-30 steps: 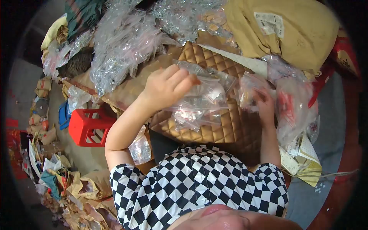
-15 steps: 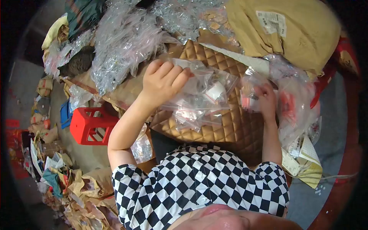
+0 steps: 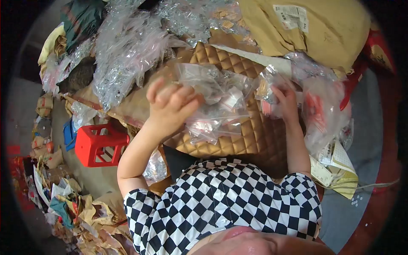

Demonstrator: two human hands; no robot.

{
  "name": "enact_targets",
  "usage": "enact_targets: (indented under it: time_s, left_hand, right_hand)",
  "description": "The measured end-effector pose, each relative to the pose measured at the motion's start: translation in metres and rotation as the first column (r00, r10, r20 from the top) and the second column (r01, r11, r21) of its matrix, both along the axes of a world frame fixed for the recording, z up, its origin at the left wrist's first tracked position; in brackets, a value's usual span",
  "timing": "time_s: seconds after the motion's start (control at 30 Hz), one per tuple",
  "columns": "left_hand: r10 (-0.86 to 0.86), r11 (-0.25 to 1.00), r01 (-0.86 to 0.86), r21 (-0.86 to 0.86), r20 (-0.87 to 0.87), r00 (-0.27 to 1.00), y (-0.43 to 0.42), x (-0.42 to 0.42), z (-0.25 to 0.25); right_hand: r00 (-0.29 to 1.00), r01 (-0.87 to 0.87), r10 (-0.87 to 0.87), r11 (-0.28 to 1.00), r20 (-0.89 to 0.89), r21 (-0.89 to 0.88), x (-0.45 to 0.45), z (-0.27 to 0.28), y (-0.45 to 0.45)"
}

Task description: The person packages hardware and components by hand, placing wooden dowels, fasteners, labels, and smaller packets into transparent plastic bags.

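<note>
My left hand is raised over the left side of a brown quilted pad, its fingers bent and a little apart, with nothing visible in them. Just right of it, a pile of clear zip bags lies on the pad, some with pale contents. At the pad's right side my right hand is closed on the edge of a small clear bag with small items inside. What exactly the bag contains is too small to tell.
Heaps of clear plastic bags lie at the back left, and a large tan sack at the back right. A bag with red items lies right of my right hand. A red stool stands at the left, near a cat.
My left hand has moved slightly left and down, and its fingers have loosened from a closed shape. My right hand still holds the small bag, which has tilted a little.
</note>
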State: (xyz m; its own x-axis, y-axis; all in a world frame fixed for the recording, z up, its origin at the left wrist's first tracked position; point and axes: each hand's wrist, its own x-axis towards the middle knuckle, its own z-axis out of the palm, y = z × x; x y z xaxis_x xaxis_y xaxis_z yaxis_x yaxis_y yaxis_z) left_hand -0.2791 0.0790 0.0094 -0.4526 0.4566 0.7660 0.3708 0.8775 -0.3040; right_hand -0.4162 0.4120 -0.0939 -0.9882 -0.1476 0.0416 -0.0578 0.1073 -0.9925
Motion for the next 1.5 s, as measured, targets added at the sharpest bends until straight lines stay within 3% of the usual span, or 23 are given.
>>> enact_targets:
  time_s: [0.07,0.13,0.2,0.37,0.43,0.47,0.53,0.57,0.63,0.7,0.77,0.83,0.93,0.97,1.03,1.07,1.13,1.27,1.33,1.37,1.43,1.47,1.5]
  left_hand:
    - [0.011,1.000,-0.011,-0.015,0.022,1.000,0.004,0.004,0.002]
    - [-0.086,0.996,0.076,0.046,0.316,0.945,0.002,0.005,0.010]
    - [-0.092,0.996,0.081,0.047,0.346,0.934,0.000,0.000,0.017]
    - [-0.086,0.996,0.073,0.045,0.451,0.888,-0.008,0.002,0.021]
    - [-0.243,0.960,0.030,0.278,0.776,0.582,-0.014,0.012,0.022]
    - [-0.240,0.961,0.027,0.277,0.776,0.583,-0.014,0.014,0.023]
    - [-0.360,0.933,0.197,0.302,0.740,0.568,-0.014,0.017,0.024]
    - [-0.359,0.933,0.197,0.301,0.741,0.568,-0.012,0.019,0.025]
    - [-0.319,0.946,0.159,0.283,0.723,0.613,-0.007,0.021,0.028]
    - [-0.333,0.937,0.146,0.316,0.690,0.643,0.001,0.014,0.031]
    - [-0.347,0.927,0.142,0.348,0.651,0.675,0.010,0.009,0.035]
    - [-0.375,0.880,0.022,0.474,0.666,0.645,0.018,0.006,0.040]
    - [-0.490,0.776,0.007,0.631,0.595,0.637,0.018,0.002,0.031]
    - [-0.488,0.775,0.006,0.632,0.592,0.641,0.017,0.001,0.027]
    - [-0.521,0.728,-0.015,0.685,0.568,0.637,0.016,-0.002,0.019]
    - [-0.523,0.724,-0.016,0.690,0.564,0.639,0.019,-0.003,0.015]
    - [-0.465,0.796,0.014,0.605,0.596,0.655,0.026,-0.003,0.008]
    - [-0.496,0.770,0.007,0.638,0.592,0.635,0.022,-0.005,0.020]
    - [-0.478,0.753,-0.003,0.658,0.550,0.685,0.012,0.001,0.025]
    - [-0.469,0.749,-0.014,0.663,0.545,0.695,0.009,0.003,0.027]
    - [-0.494,0.731,-0.014,0.682,0.544,0.679,0.004,0.006,0.026]
    - [-0.494,0.729,-0.020,0.684,0.546,0.676,0.004,0.007,0.024]
    - [-0.503,0.750,0.021,0.661,0.549,0.668,0.006,0.005,0.023]
  right_hand:
    - [1.000,-0.005,0.005,1.000,0.006,-0.003,0.000,0.000,-0.003]
    - [1.000,-0.008,0.008,1.000,0.010,-0.006,0.001,0.004,-0.006]
    - [1.000,0.017,-0.019,0.998,0.022,0.065,0.004,0.009,-0.008]
    - [1.000,0.012,-0.011,1.000,-0.015,0.028,-0.003,0.009,-0.001]
    - [0.999,0.040,-0.040,0.998,0.003,0.052,-0.006,0.017,-0.001]
    - [0.999,0.029,-0.027,0.999,-0.039,0.043,-0.008,0.019,-0.002]
    - [0.997,0.017,-0.014,0.999,-0.079,0.034,-0.009,0.029,-0.008]
    - [0.995,0.002,-0.008,0.998,-0.100,-0.055,-0.005,0.038,-0.020]
    - [0.993,-0.016,-0.001,0.989,-0.120,-0.146,0.007,0.063,-0.043]
    - [0.971,-0.237,0.213,0.922,-0.110,-0.305,0.020,0.094,-0.064]
    - [0.958,-0.288,0.279,0.926,-0.071,-0.245,0.031,0.127,-0.085]
    - [0.940,-0.338,0.338,0.923,-0.034,-0.185,0.038,0.138,-0.108]
    - [0.894,-0.444,0.399,0.846,-0.204,-0.294,0.031,0.128,-0.129]
    - [0.799,-0.520,0.504,0.853,-0.328,0.044,0.017,0.116,-0.127]
    - [0.595,-0.385,0.722,0.641,-0.353,0.664,0.017,0.131,-0.121]
    - [0.592,-0.386,0.726,0.636,-0.349,0.669,0.020,0.133,-0.122]
    - [0.415,-0.068,0.846,0.396,-0.335,0.916,0.027,0.133,-0.127]
    - [0.425,0.014,0.862,0.298,-0.275,0.954,0.028,0.147,-0.132]
    - [0.373,-0.496,0.805,0.593,-0.462,0.634,0.023,0.172,-0.111]
    - [0.357,-0.505,0.814,0.581,-0.458,0.639,0.020,0.172,-0.105]
    - [0.191,-0.450,0.853,0.516,-0.486,0.729,0.018,0.170,-0.096]
    - [0.192,-0.455,0.855,0.513,-0.482,0.728,0.020,0.165,-0.098]
    - [0.094,-0.389,0.866,0.485,-0.490,0.783,0.021,0.155,-0.103]
